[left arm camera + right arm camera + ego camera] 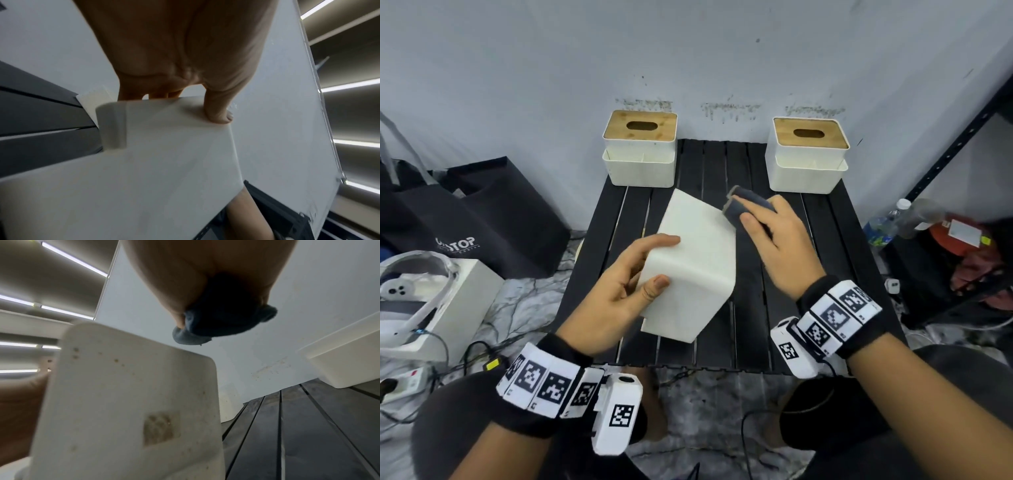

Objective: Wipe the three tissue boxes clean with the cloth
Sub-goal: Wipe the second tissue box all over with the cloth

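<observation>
Bench: black, slatted.
Held tissue box: tipped over mid-bench, plain white faces up, long axis running from near-left to far-right.
Other tissue boxes: one at far left, one at far right, upright, wooden lids up.
Left hand: fingers and thumb clamped on held box's left edge.
Right hand: fingers curled round cloth.
Cloth: dark, bunched, at box's far-right edge.
</observation>
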